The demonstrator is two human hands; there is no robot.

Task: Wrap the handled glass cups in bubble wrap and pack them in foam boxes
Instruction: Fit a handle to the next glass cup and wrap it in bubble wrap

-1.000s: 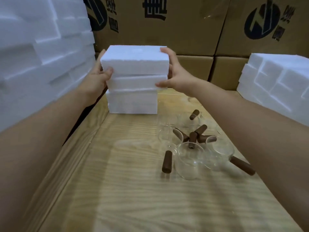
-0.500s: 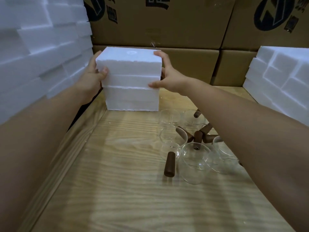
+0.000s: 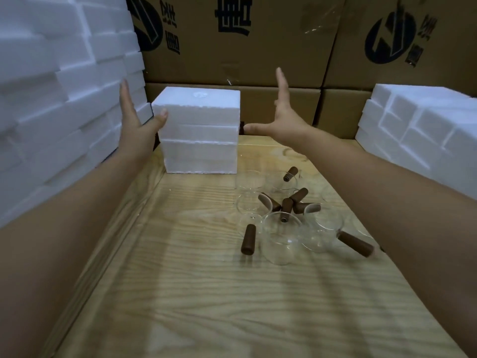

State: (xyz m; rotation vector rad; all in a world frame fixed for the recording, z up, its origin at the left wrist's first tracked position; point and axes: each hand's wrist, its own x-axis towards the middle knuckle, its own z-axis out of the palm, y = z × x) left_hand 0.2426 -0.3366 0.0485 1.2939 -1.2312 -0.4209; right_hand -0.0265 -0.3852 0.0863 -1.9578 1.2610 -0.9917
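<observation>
A stack of white foam boxes [image 3: 200, 130] stands at the far left of the wooden table [image 3: 206, 293]. My left hand [image 3: 134, 125] is spread flat beside the stack's left side, its thumb touching the top box. My right hand [image 3: 281, 117] hovers to the right of the stack with fingers straight and holds nothing. Several clear glass cups with brown wooden handles [image 3: 284, 223] lie in a cluster on the table under my right forearm. No bubble wrap is in view.
Tall piles of white foam pieces [image 3: 59, 99] line the left side, and another foam pile [image 3: 423, 125] sits at the right. Printed cardboard cartons [image 3: 245, 47] form a wall behind the table.
Both hands have let go of the top foam box, which now rests on the stack. The fingers have spread and the right hand has pulled away to the right.
</observation>
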